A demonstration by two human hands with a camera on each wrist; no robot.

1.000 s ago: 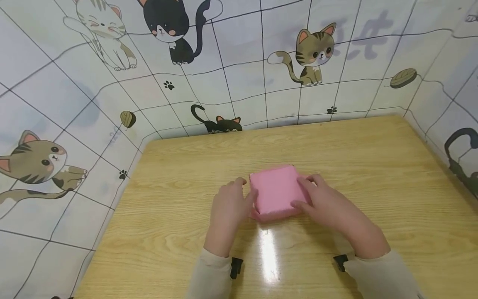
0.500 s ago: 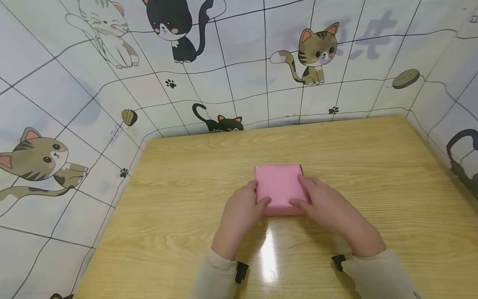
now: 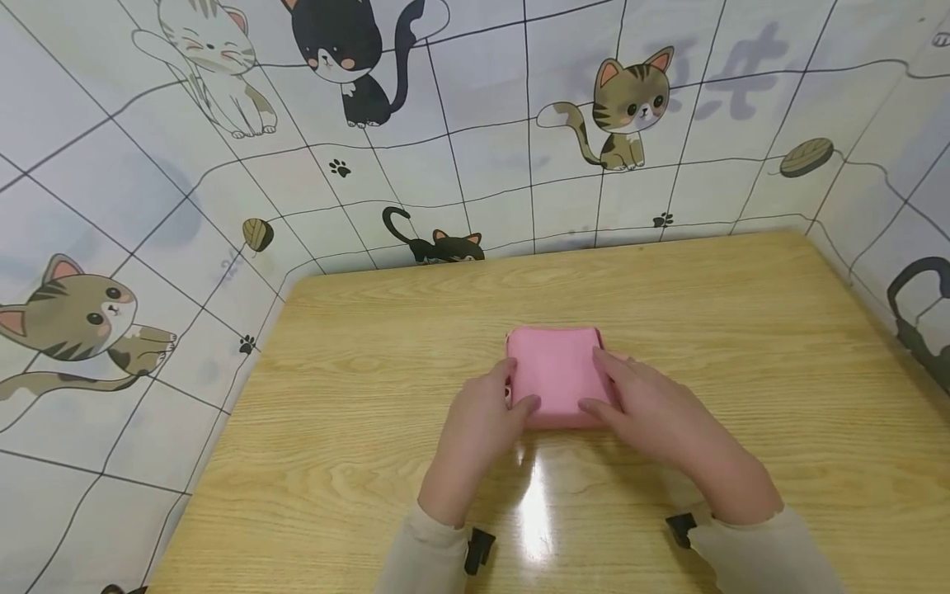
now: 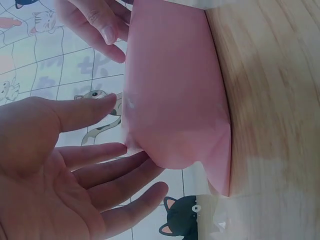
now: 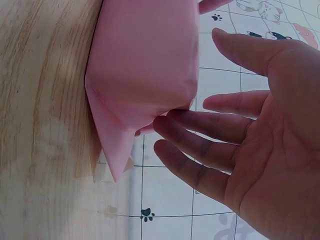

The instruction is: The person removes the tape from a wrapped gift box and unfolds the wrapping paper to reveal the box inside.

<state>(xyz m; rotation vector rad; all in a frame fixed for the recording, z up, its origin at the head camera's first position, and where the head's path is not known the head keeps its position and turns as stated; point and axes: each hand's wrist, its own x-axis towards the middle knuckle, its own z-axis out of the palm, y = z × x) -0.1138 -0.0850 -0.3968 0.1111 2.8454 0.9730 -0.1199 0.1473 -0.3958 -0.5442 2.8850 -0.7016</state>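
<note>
1. The pink package [image 3: 558, 370] is supported by the counter [image 3: 356, 371].
2. Its left side is touched by the left grip [image 3: 484, 417], spread wide.
3. Its right is touched by the right grip [image 3: 649, 406], likewise wide.

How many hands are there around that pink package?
2. The left hand is at the left side of the pink package, the right hand at its right side. No third hand shows in any view.

Left hand [image 3: 481, 419] and right hand [image 3: 647, 406] touch pink packet [image 3: 558, 365] on table [image 3: 349, 396]
</note>
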